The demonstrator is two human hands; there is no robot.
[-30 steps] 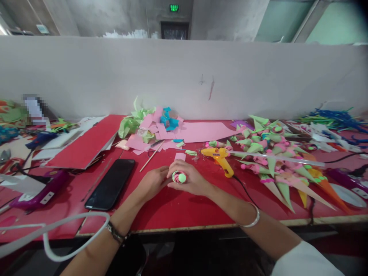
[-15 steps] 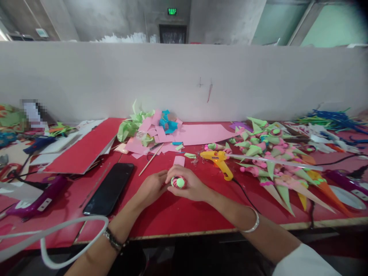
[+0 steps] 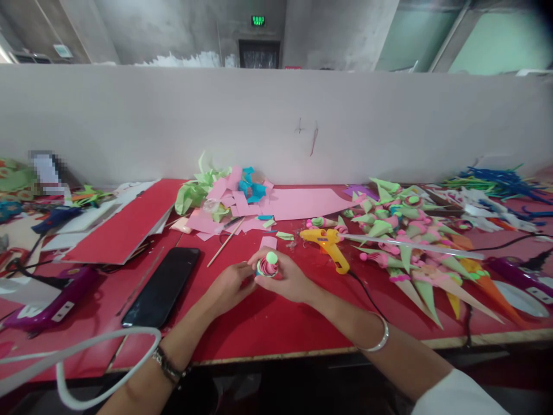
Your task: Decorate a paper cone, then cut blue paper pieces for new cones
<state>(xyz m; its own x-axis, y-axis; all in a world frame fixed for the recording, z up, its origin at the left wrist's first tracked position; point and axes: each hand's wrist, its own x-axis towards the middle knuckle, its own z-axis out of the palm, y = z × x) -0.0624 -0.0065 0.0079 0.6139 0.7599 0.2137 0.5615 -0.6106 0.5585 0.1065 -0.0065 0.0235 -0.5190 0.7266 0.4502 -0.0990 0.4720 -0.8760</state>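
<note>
While the right hand (image 3: 290, 278) wraps around the pink swirl (image 3: 268, 267), just below the frame's middle, its green ball (image 3: 272, 257) pokes out, maybe so nothing squashes it; I can't tell if the left hand (image 3: 233, 283) grips.

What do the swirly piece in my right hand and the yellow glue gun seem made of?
Swirly piece: probably paper or thin foam, matte, judging by its layered pink edges; the round green tip is harder to tell. Yellow glue gun: likely hard plastic, smooth finish, judging by its evenly colored body.
</note>
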